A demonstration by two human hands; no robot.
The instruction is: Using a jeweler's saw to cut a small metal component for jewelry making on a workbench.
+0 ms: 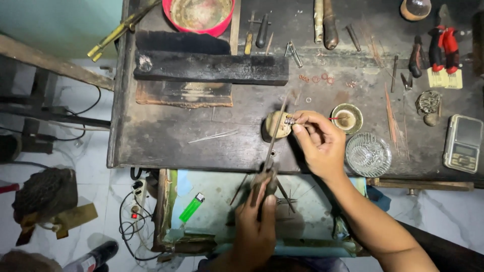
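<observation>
Glass dish [368,154], brass bowl [347,118] beside right hand [317,143], charred block [212,67] beyond

Two bare forearms enter from the lower edge of the head view. Left hand [256,224]: no glove, no ring or watch visible. Right hand [318,142]: likewise uncovered, wrist bare, no sleeve visible along the forearm. Fingernails short. Dark clothing shows faintly at the bottom edge, detail unclear.
</observation>
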